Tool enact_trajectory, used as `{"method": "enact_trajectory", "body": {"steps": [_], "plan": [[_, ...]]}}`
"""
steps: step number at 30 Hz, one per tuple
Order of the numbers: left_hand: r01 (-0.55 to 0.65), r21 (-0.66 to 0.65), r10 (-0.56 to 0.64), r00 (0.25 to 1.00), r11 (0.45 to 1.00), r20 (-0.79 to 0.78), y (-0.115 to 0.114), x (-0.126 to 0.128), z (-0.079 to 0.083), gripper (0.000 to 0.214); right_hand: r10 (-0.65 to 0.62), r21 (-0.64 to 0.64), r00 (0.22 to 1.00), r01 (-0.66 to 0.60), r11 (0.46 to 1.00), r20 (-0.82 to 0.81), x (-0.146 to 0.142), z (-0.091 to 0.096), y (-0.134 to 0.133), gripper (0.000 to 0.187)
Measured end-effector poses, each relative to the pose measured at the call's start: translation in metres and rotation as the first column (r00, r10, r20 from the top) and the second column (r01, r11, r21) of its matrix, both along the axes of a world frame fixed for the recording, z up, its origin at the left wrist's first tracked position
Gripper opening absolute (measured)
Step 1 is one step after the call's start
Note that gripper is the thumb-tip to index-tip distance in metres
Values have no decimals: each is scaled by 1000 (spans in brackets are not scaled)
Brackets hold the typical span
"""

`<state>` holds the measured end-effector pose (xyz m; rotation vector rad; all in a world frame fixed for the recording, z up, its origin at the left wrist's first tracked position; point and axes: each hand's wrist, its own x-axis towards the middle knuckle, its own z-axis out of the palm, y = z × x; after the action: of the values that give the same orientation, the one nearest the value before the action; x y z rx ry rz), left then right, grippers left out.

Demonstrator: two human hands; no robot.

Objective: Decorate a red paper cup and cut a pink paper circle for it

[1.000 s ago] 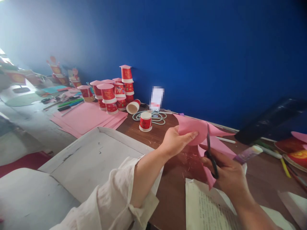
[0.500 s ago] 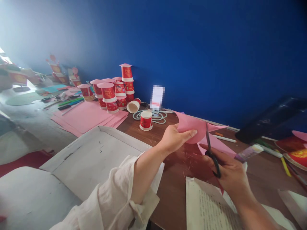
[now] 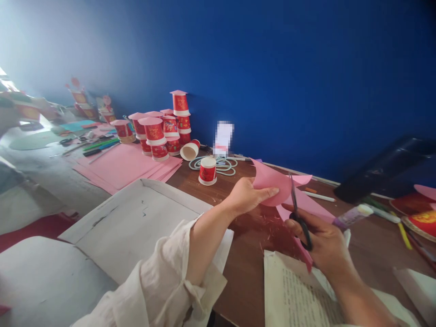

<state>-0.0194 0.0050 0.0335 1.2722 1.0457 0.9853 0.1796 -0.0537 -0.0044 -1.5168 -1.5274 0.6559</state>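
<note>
My left hand (image 3: 254, 195) pinches a sheet of pink paper (image 3: 272, 179), thumb on top and fingers hidden beneath. The paper's near edge is curved where it has been cut. In my right hand (image 3: 323, 243) is a pair of black-handled scissors (image 3: 297, 215), blades pointing up and away, at the right part of the paper. A strip of pink paper hangs below the blades by my right fingers. Another pink piece (image 3: 315, 204) lies on the table behind the scissors.
Red paper cups (image 3: 153, 131) with pink discs stand stacked at the back left, beside pink sheets (image 3: 112, 168). A lone cup (image 3: 207, 171) stands near a coiled cable (image 3: 231, 170). A glue stick (image 3: 354, 215), a printed booklet (image 3: 296, 290) and a dark bottle (image 3: 384, 168) are rightward.
My right hand and the scissors have shifted slightly left, and the cut strip hangs a little further left. My left hand keeps its hold, the paper tilted slightly differently.
</note>
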Motion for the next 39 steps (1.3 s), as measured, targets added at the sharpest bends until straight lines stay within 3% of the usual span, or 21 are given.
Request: {"method": "enact_trajectory", "body": {"steps": [10, 14, 22, 30, 36, 39], "plan": [[38, -43, -35, 997, 998, 63, 6, -3, -9, 42, 33, 18, 998, -31, 999, -61, 2, -4, 1, 55], [35, -52, -25, 983, 998, 184, 11, -1, -15, 39, 5, 2, 995, -5, 1000, -102, 4, -4, 0, 56], [2, -157, 53, 937, 988, 345, 13, 2, -15, 25, -81, 46, 997, 81, 996, -10, 2, -5, 2, 52], [-26, -197, 95, 933, 980, 346, 16, 4, -21, 21, -150, 69, 989, 150, 986, -5, -2, -3, 2, 52], [-3, -178, 80, 902, 984, 424, 19, 4, -25, 29, -120, -99, 992, 117, 988, -24, 8, -8, 12, 58], [9, -204, 92, 871, 979, 482, 21, 4, -27, 33, -22, -178, 998, 10, 984, -67, 8, -19, 15, 57]]}}
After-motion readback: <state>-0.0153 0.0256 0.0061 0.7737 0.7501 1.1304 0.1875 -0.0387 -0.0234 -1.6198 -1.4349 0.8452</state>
